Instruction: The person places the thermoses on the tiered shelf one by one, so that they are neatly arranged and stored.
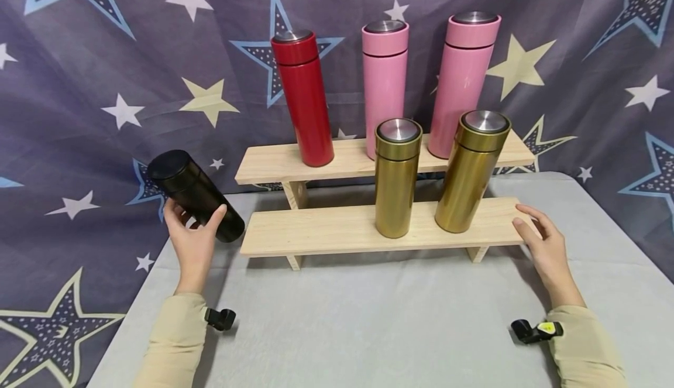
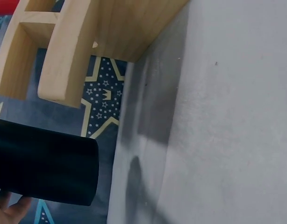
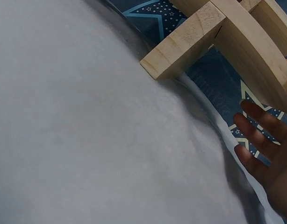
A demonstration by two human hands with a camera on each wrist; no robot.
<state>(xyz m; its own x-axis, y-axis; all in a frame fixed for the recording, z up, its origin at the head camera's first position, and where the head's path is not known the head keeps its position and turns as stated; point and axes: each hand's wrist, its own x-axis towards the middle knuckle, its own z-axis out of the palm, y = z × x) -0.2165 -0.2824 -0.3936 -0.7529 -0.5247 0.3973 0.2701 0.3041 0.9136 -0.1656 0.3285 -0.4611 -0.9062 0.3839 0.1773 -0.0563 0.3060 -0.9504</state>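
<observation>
My left hand [image 1: 192, 244] grips a black vacuum flask [image 1: 197, 192] in the head view, thumb on one side and fingers on the other. The flask tilts, lid up to the left, just left of a two-tier wooden shelf [image 1: 310, 233]. In the left wrist view the flask's end [image 2: 50, 163] hangs near the shelf's wooden end. My right hand [image 1: 547, 247] touches the right end of the lower tier with thumb and a finger. Its other fingers [image 3: 255, 133] spread loosely beneath the board in the right wrist view.
A red flask [image 1: 305, 101] and two pink flasks [image 1: 384, 83] [image 1: 466, 78] stand on the upper tier. Two gold flasks [image 1: 396, 192] [image 1: 468, 183] stand on the lower tier. A grey cloth [image 1: 389, 323] covers the table, with a star-patterned curtain [image 1: 79, 142] behind.
</observation>
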